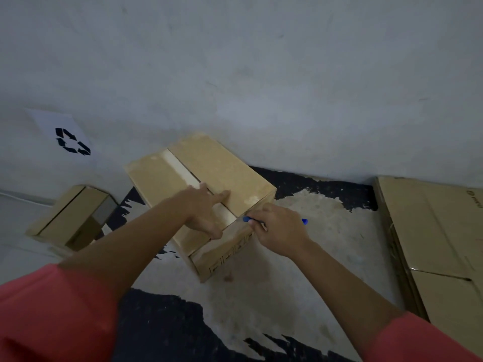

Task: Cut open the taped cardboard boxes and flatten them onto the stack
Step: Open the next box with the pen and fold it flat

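Taped cardboard box (219, 165) on the floor (300, 270), one end close to the wall, its top flaps closed by a pale tape strip (180, 168) running along the centre seam. The left hand (206, 207) lies palm down on the lid, fingers straight and laid across the tape near its front end. The right hand (279, 228) is curled round a blue-handled cutter (247, 219), whose tip sits at the near top edge of the box where the tape turns over; the blade itself cannot be seen. Principal hazard: the bracing fingers rest on the very line the cut would probably follow, so a stroke pushed away along the seam could run into them, especially if the tape yields suddenly. A secondary risk is the box skidding if the downward pressure slackens. A second closed box (70, 218) waits at the left beneath a recycling sign (70, 139); the stack of flattened cardboard (431, 231) lies well apart at the right.
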Tool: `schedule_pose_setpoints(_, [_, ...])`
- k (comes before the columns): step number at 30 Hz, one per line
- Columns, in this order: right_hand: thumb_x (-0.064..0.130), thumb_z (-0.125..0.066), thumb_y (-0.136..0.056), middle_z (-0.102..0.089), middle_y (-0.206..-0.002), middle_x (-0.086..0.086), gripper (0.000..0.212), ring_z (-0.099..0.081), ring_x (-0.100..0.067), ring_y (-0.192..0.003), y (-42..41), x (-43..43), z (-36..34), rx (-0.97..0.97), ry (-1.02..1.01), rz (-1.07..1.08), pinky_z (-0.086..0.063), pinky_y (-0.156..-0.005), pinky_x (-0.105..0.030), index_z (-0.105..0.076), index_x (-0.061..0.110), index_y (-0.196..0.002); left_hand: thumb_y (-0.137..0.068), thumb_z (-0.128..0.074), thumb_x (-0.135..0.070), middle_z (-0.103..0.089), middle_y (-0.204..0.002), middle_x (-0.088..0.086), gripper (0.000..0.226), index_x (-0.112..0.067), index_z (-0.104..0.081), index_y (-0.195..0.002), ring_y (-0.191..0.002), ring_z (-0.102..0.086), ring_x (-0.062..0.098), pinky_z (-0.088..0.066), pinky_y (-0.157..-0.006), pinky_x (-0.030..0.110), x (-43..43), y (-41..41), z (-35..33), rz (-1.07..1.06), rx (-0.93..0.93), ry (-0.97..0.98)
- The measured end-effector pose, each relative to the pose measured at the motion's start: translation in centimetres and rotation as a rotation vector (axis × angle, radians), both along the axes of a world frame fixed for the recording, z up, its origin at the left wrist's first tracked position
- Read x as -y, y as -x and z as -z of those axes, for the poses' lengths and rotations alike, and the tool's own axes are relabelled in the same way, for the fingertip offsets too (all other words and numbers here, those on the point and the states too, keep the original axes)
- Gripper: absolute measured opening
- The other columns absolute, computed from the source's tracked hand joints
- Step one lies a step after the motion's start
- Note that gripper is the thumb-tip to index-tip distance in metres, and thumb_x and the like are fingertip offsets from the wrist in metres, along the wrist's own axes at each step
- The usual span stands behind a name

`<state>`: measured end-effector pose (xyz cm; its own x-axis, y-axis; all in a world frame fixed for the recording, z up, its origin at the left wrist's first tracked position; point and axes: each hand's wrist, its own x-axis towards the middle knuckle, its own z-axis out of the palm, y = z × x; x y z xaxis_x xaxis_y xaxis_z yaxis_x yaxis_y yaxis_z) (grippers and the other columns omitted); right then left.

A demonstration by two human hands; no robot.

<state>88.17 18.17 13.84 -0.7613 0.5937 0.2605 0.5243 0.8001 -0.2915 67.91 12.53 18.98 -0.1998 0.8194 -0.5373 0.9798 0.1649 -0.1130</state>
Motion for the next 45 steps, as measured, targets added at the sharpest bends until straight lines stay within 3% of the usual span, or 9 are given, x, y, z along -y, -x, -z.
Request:
schedule_pose_setpoints(6, [0.031,-0.055,-0.08,-0.055,-0.063,0.008,0.021,-0.049,-0.008,-0.048,0.1,0.1,-0.1,0.033,-0.099,0.059,-0.005,-0.05,-0.008,-0.074,0.023,-0.082,-0.07,-0.064,-0.067,0.005,-0.159,0.019,0.115,-0.044,0.017,-0.148,-0.14,-0.018,0.044,-0.033,-0.109,0.047,0.1,-0.4,-0.1,-0.003,-0.034,0.015])
schedule_pose_setpoints(11, [0.035,-0.044,-0.085,-0.052,-0.063,0.007,0.031,-0.033,-0.004,-0.048,-0.1,0.1,0.2,0.047,-0.119,0.058,-0.005,-0.048,-0.009,-0.073,0.023,-0.087,-0.072,-0.064,-0.067,0.007,-0.159,0.021,0.114,-0.043,0.018,-0.148,-0.142,-0.013,0.046,-0.03,-0.11,0.048,0.2,-0.7,-0.4,-0.009,-0.033,0.017])
schedule_pose_setpoints(18, [0.035,-0.04,-0.087,-0.052,-0.063,0.006,0.036,-0.045,-0.011,-0.044,-0.8,-0.4,0.6,0.036,-0.131,0.045,-0.007,-0.045,-0.011,-0.073,0.023,-0.093,-0.073,-0.063,-0.068,0.011,-0.159,0.02,0.113,-0.044,0.018,-0.148,-0.142,-0.009,0.046,-0.03,-0.109,0.049,0.4,-0.8,-0.5,-0.025,-0.027,0.014])
schedule_pose_setpoints(24, [0.038,-0.037,-0.091,-0.06,-0.072,0.004,0.041,-0.053,-0.012,-0.052,-1.2,-1.6,1.4,0.048,-0.205,0.025,-0.032,-0.043,-0.021,-0.074,0.022,-0.099,-0.073,-0.062,-0.068,0.012,-0.159,0.021,0.112,-0.045,0.019,-0.148,-0.141,-0.01,0.046,-0.031,-0.108,0.049,0.5,-0.7,-0.4,-0.034,-0.027,0.013])
schedule_pose_setpoints(28, [0.033,-0.042,-0.098,-0.06,-0.101,0.003,0.032,-0.059,-0.017,-0.089,-4.9,-5.1,-1.0,0.178,-0.052,0.235,-0.034,-0.064,-0.025,-0.061,0.03,-0.124,-0.071,-0.061,-0.068,0.01,-0.158,0.021,0.113,-0.046,0.019,-0.147,-0.139,-0.014,0.048,-0.034,-0.107,0.052,0.3,-0.7,-0.3,-0.042,-0.034,0.039])
schedule_pose_setpoints(32, [0.035,-0.046,-0.097,-0.052,-0.086,0.01,0.03,-0.051,-0.009,-0.077,-6.3,-5.9,-2.2,0.173,-0.011,0.185,-0.033,-0.058,-0.018,-0.064,0.029,-0.119,-0.068,-0.063,-0.068,0.003,-0.158,0.019,0.115,-0.044,0.016,-0.149,-0.135,-0.023,0.045,-0.038,-0.104,0.048,0.1,-0.7,-0.6,-0.011,-0.027,0.022])
schedule_pose_setpoints(37, [0.028,-0.045,-0.099,-0.066,-0.101,-0.002,0.028,-0.06,-0.021,-0.092,-1.0,-4.7,-3.4,-0.06,0.263,0.078,-0.049,-0.078,-0.037,-0.064,0.022,-0.118,-0.066,-0.064,-0.077,-0.008,-0.162,0.003,0.12,-0.027,0.0,-0.155,-0.143,-0.023,0.031,-0.031,-0.111,0.047,1.0,1.2,-0.6,-0.078,0.125,-0.121])
schedule_pose_setpoints(42, [0.026,-0.034,-0.103,-0.062,-0.099,-0.007,0.027,-0.059,-0.023,-0.082,7.4,-4.6,-5.1,0.076,0.367,0.028,-0.047,-0.068,-0.036,-0.051,0.014,-0.12,-0.083,-0.072,-0.035,-0.028,-0.153,0.006,0.085,-0.016,-0.023,-0.151,-0.137,-0.033,0.025,-0.032,-0.11,0.036,2.0,5.7,-0.9,-0.236,0.386,-0.36])
schedule_pose_setpoints(45, [0.019,-0.035,-0.1,-0.054,-0.087,-0.007,0.015,-0.048,-0.018,-0.065,12.3,-4.7,-6.2,0.142,0.437,0.051,-0.034,-0.055,-0.032,-0.042,0.012,-0.111,-0.073,-0.076,-0.053,-0.02,-0.154,0.006,0.104,-0.02,-0.017,-0.152,-0.142,-0.021,0.03,-0.025,-0.113,0.046,1.9,7.6,-0.7,-0.222,0.232,-0.344])
